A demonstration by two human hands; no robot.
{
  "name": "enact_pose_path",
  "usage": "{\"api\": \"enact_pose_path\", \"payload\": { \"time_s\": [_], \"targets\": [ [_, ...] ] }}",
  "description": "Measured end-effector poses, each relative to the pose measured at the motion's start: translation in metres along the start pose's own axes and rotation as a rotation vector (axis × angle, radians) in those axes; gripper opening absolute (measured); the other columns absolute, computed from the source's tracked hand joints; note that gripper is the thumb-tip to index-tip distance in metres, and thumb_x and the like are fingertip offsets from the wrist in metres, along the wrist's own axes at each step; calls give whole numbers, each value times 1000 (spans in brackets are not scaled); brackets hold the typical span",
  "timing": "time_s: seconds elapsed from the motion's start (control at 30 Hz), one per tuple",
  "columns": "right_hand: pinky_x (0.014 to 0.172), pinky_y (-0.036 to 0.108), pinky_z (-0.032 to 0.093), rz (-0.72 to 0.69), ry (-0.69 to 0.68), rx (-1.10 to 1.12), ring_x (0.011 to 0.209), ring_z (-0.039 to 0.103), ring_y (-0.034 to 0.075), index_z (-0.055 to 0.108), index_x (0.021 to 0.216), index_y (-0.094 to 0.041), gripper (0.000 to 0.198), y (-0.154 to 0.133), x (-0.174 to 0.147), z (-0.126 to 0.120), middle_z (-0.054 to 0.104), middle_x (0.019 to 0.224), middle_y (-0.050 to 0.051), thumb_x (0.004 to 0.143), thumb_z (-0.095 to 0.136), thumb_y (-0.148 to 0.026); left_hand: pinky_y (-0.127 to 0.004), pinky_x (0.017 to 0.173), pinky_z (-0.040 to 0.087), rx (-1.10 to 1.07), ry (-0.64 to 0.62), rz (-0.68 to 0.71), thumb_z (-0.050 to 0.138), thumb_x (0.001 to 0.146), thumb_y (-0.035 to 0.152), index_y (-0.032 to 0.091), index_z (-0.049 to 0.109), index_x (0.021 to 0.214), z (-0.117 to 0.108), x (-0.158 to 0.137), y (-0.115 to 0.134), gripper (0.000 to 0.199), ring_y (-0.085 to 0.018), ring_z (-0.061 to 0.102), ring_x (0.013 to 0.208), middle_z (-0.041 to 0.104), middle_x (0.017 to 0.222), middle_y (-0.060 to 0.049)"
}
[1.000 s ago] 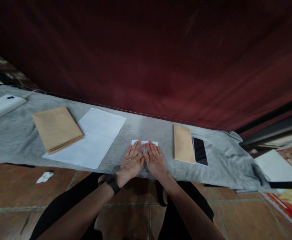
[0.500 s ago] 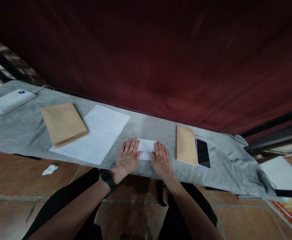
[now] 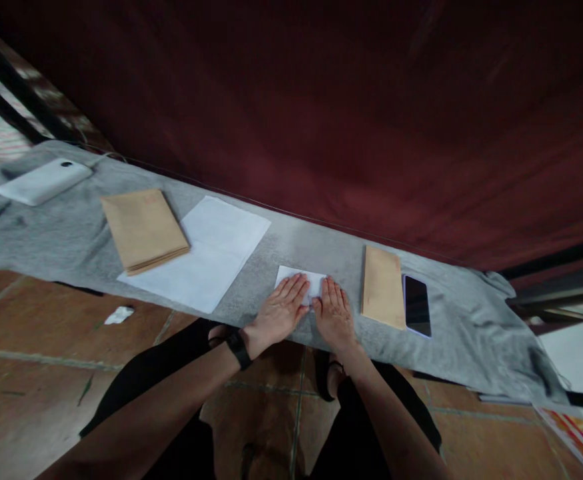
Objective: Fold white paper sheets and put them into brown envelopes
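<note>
A small folded sheet of white paper (image 3: 314, 285) lies flat on the grey cloth. My left hand (image 3: 281, 308) rests flat across its left and middle part, fingers stretched out and pointing away from me. On the paper's right edge my right hand (image 3: 335, 313) lies flat too, fingers extended. Both thumbs point inward near the paper's close edge. Much of the paper is hidden under the hands. To the left are larger white sheets (image 3: 221, 247), partly under a stack of brown envelopes (image 3: 144, 227). Right of my hands lies another brown envelope stack (image 3: 382, 287).
The grey cloth (image 3: 451, 347) covers a long narrow bench. A phone (image 3: 417, 305) lies beside the right envelopes. A white device (image 3: 46, 181) with a cable sits at the far left. A dark red surface (image 3: 321, 120) rises behind. A crumpled tissue (image 3: 119, 315) lies on the tiled floor.
My left hand has slid rightward over the paper, from its left edge onto its middle. My right hand stays on the right edge. The whole view has shifted slightly.
</note>
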State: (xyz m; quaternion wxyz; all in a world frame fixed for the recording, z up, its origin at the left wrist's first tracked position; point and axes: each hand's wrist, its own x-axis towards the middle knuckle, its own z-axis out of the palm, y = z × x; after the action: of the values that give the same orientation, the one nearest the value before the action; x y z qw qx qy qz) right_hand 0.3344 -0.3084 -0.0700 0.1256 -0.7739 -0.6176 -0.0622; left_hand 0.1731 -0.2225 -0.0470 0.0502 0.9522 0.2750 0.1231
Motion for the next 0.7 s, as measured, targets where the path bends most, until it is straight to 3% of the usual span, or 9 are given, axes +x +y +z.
{"api": "enact_pose_path", "payload": {
  "time_s": [0.3,0.5,0.7],
  "targets": [
    [119,50,31,6,16,7,146,40,31,40,153,-5,56,16,3,0,42,158,19,106,31,-33,-44,127,22,-24,-48,-9,33,106,39,17,39,155,4,-2,-2,54,-24,26,154,34,165,-11],
    [119,51,33,33,80,106,149,37,28,42,152,-5,53,13,13,-8,42,158,21,105,33,-29,-44,126,22,-12,-41,-8,34,106,39,17,40,154,0,-1,1,53,-24,27,154,34,164,-12],
    [122,47,34,-108,-64,245,149,38,23,45,153,-14,52,-10,19,-11,44,159,11,106,31,-30,-44,125,26,16,-38,7,35,105,32,8,41,153,4,-1,0,54,-26,28,153,37,162,-16]
  ]
}}
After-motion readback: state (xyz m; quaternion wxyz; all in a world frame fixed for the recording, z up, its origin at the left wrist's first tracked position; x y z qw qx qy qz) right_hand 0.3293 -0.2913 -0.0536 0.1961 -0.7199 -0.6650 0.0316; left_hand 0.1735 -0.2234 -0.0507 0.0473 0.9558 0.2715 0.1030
